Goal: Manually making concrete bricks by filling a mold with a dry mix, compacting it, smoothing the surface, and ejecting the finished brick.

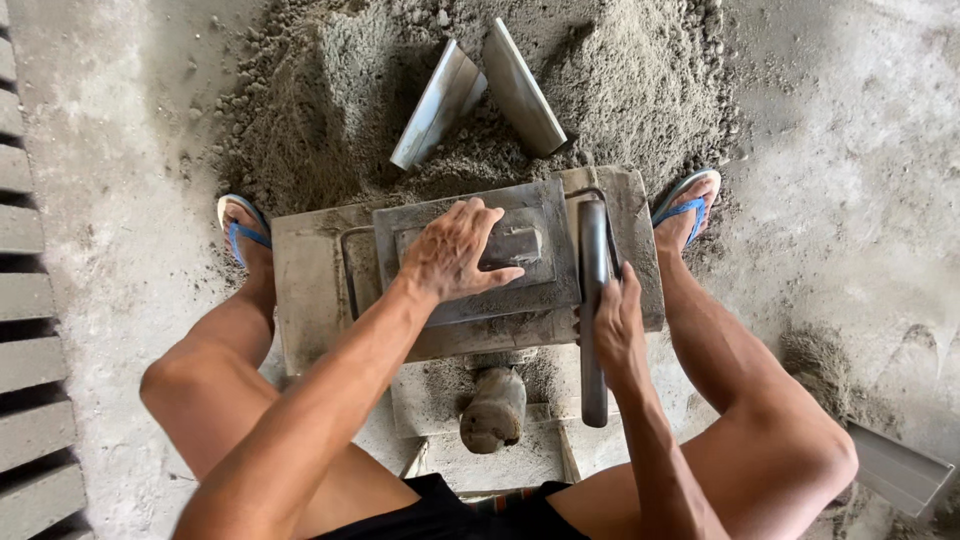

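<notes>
My left hand [455, 250] lies flat on the grey metal press plate [540, 215] of a block mould [300, 290] that stands on the ground between my legs. The fingers are spread over the plate's raised middle. My right hand [615, 325] is closed around a dark metal bar handle [593, 250] that runs along the mould's right side. A worn wooden mallet head [492, 410] lies on a board just below the mould, near my knees.
A heap of damp grey sand mix [620, 80] rises behind the mould, with two metal scoop plates [480, 95] stuck in it. Finished grey blocks [25, 300] line the left edge. My feet in blue sandals [240, 230] flank the mould. Another metal piece [900, 470] lies at lower right.
</notes>
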